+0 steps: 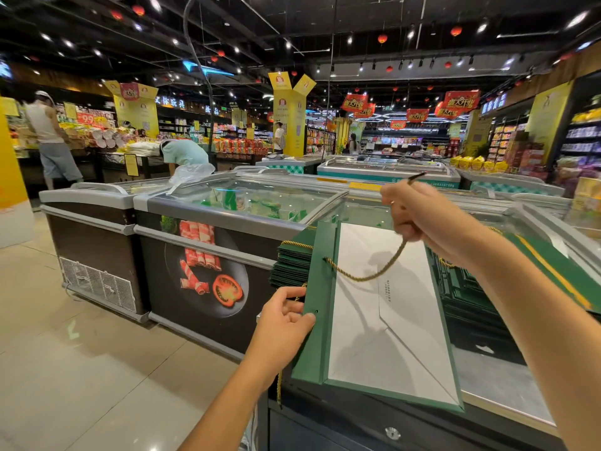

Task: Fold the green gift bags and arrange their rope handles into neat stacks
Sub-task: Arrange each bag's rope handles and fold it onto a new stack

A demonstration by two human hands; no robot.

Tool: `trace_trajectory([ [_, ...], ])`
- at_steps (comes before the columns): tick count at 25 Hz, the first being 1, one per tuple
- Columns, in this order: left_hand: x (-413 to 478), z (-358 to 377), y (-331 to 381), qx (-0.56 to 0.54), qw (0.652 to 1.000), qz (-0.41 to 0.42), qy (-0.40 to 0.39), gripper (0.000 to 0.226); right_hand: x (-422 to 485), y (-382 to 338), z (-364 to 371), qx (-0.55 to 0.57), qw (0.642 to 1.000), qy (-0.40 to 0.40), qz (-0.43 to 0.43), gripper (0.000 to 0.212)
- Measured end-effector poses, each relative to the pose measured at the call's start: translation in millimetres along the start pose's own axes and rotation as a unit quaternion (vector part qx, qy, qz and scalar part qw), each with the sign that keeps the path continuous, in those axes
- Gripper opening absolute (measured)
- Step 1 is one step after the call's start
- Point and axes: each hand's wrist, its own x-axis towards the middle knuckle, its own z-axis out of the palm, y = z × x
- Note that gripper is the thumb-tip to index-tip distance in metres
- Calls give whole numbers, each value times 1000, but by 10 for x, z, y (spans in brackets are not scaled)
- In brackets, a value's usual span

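You are pinching the bag point(367, 336) with the left hand point(283, 317) and fisting the rope point(367, 276) in the right hand point(419, 216); overtugging could tear it.

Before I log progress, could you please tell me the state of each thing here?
Gift bag: flattened, white inside facing up.
Rope: one end threaded through far hole.
Near hole: empty.
Left hand: holds the bag's edge.
Right hand: grips the rope.
Stack of bags: folded flat.

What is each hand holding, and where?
The left hand pinches the green gift bag at its top edge, by the empty hole; right hand grips the rope handle near its free end.
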Motion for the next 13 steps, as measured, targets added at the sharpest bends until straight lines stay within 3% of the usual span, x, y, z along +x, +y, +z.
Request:
trace_trajectory([
  [3,-3,-3,7,3,1000,0,3,35,-63,225,175,-84,995,-36,28,25],
  [6,-6,2,5,-1,1000,3,4,35,-212,469,366,-173,983,-17,-66,32],
  [13,-5,4,-54,-3,1000,16,5,36,-393,946,767,-129,984,4,-126,12],
])
